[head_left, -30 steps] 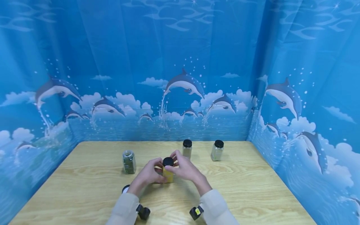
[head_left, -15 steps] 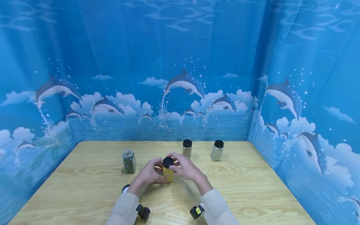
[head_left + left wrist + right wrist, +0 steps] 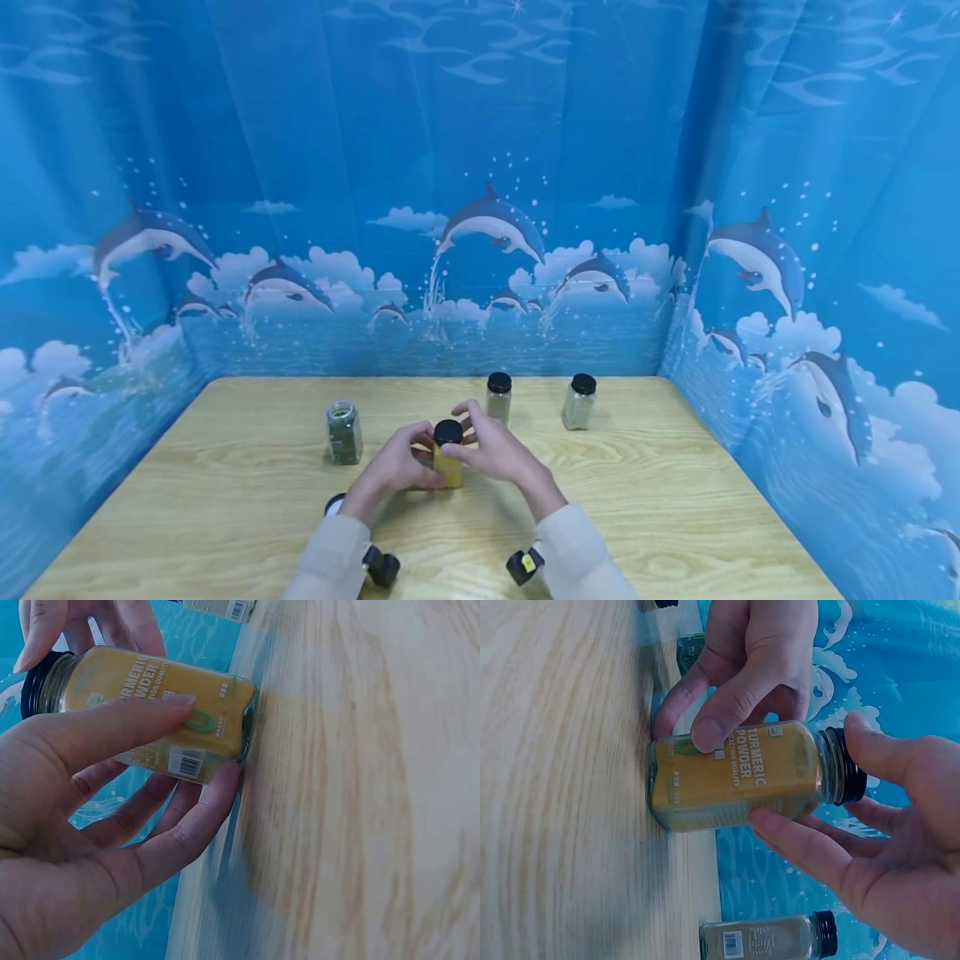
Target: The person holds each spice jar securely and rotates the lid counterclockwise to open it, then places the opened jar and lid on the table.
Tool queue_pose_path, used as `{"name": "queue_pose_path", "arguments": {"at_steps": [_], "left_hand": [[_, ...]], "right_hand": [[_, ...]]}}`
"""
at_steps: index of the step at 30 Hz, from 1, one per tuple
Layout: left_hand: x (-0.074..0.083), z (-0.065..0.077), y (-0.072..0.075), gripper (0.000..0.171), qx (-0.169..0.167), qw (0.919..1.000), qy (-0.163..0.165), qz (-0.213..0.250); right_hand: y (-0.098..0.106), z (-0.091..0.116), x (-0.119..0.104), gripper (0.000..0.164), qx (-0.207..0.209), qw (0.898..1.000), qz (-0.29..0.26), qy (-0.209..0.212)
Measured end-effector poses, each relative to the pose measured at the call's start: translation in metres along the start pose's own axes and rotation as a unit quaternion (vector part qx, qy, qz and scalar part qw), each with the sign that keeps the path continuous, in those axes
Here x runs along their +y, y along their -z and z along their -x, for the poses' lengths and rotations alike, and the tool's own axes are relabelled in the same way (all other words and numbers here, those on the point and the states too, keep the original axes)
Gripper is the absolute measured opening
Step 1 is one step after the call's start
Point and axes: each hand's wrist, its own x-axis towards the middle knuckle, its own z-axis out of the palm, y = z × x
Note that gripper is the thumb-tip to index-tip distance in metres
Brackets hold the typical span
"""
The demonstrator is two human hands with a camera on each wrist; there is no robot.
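In the head view, a square glass jar of turmeric powder [image 3: 448, 470] stands upright on the table. My left hand [image 3: 400, 462] grips its body from the left. The left wrist view has the left thumb [image 3: 142, 724] lying across the label, with fingers curled on the other side and one fingertip near the base. My right hand [image 3: 498, 447] holds the black screw lid [image 3: 448, 431] on top of the jar. In the right wrist view its thumb presses the lid's rim [image 3: 849, 769], and a lower finger [image 3: 795, 844] reaches the glass side.
Left of the hands stands a lidless jar of dried green herb [image 3: 344, 437]. A loose black lid [image 3: 335, 503], white inside, lies partly behind my left forearm. Two black-lidded jars, one brownish [image 3: 498, 400] and one pale [image 3: 579, 405], stand toward the back of the wooden table [image 3: 660, 517].
My right fingers closed in and turned around the lid, then loosened and swung back to about their first position. The left hand and jar stay put.
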Motion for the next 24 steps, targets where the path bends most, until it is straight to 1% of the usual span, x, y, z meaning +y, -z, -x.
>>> {"name": "queue_pose_path", "arguments": {"at_steps": [6, 12, 19, 24], "left_hand": [[-0.0001, -0.0006, 0.0006, 0.042, -0.001, 1.0000, -0.002, -0.001], [-0.0001, -0.0001, 0.0006, 0.044, 0.000, 1.0000, 0.001, -0.003], [0.0005, -0.0002, 0.0002, 0.045, 0.000, 1.0000, 0.004, -0.004], [-0.0001, -0.0003, 0.0001, 0.045, 0.001, 1.0000, 0.005, -0.003]], "right_hand": [[-0.0028, -0.0006, -0.0010, 0.041, 0.013, 1.000, 0.001, 0.003], [0.0003, 0.0004, -0.0016, 0.034, -0.001, 1.000, 0.016, 0.020], [0.0023, -0.0005, 0.0006, 0.034, -0.012, 0.998, 0.038, 0.055], [0.0023, -0.0009, 0.0008, 0.034, -0.015, 0.997, 0.042, 0.064]]}}
